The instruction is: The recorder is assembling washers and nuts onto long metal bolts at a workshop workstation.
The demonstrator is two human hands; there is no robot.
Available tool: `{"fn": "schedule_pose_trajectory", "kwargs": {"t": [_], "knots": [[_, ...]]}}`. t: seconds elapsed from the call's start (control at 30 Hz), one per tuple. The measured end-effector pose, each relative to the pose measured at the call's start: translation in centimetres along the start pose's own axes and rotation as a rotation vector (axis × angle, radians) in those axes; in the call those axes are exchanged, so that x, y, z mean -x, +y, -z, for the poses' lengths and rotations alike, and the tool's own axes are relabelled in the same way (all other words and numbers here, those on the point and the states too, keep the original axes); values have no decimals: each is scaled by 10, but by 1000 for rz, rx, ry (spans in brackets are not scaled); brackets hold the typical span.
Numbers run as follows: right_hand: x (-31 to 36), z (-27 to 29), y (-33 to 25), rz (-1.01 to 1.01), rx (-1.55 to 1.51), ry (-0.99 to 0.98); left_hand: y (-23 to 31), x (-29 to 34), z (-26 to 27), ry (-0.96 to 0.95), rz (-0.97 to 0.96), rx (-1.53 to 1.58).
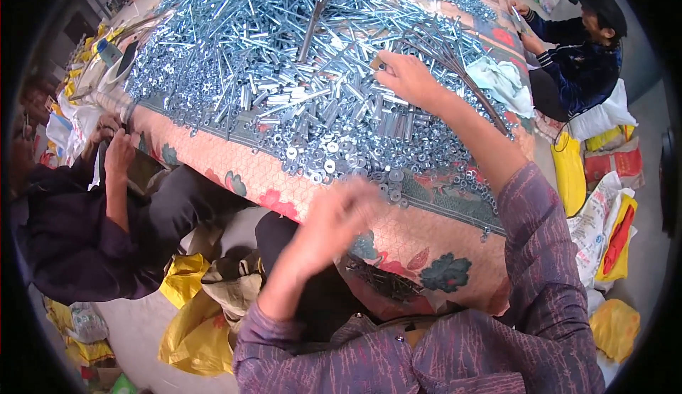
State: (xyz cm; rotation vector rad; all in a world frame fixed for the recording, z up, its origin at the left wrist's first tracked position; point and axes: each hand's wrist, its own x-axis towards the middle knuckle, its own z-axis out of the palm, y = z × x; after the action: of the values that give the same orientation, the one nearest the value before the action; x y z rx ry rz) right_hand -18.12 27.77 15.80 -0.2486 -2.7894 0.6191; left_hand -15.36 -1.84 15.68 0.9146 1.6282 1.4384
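Note:
My right hand (410, 80) reaches over the heap with its fingers closed in a pinch. A small brownish bit shows at the fingertips, too small to name. Around that hand lie shiny metal sleeves (291, 98) and a row of upright-looking tubes (394, 123). My left hand (335, 225), smeared by motion, is above the near edge of the table, close to a spread of flat washers (330, 161). Whether it holds anything cannot be seen. Small nuts (177, 106) are strewn at the left side of the heap.
A flowered cloth (213, 149) covers the table. Thin dark rods (472, 85) and a pale blue cloth (501, 81) lie at the right. One person (582, 53) sits far right, another (85, 216) at left. Yellow bags (195, 330) lie on the floor.

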Motion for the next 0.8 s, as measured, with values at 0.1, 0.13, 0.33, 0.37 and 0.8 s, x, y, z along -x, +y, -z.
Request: {"fn": "schedule_pose_trajectory", "kwargs": {"t": [0.1,0.13,0.33,0.37,0.8], "knots": [[11,2,-8,-1,-157,130,-2,-67,42,485,-409,-741],[12,4,-11,-14,-283,208,-6,-86,50,513,-325,-887],[12,26,12,-3,-282,449,-13,-113,49,434,-121,-1243],[12,33,9,-51,-427,469,-14,-114,50,444,-140,-1205],[67,77,10,-127,-851,629,-21,-78,50,522,-334,-863]]}}
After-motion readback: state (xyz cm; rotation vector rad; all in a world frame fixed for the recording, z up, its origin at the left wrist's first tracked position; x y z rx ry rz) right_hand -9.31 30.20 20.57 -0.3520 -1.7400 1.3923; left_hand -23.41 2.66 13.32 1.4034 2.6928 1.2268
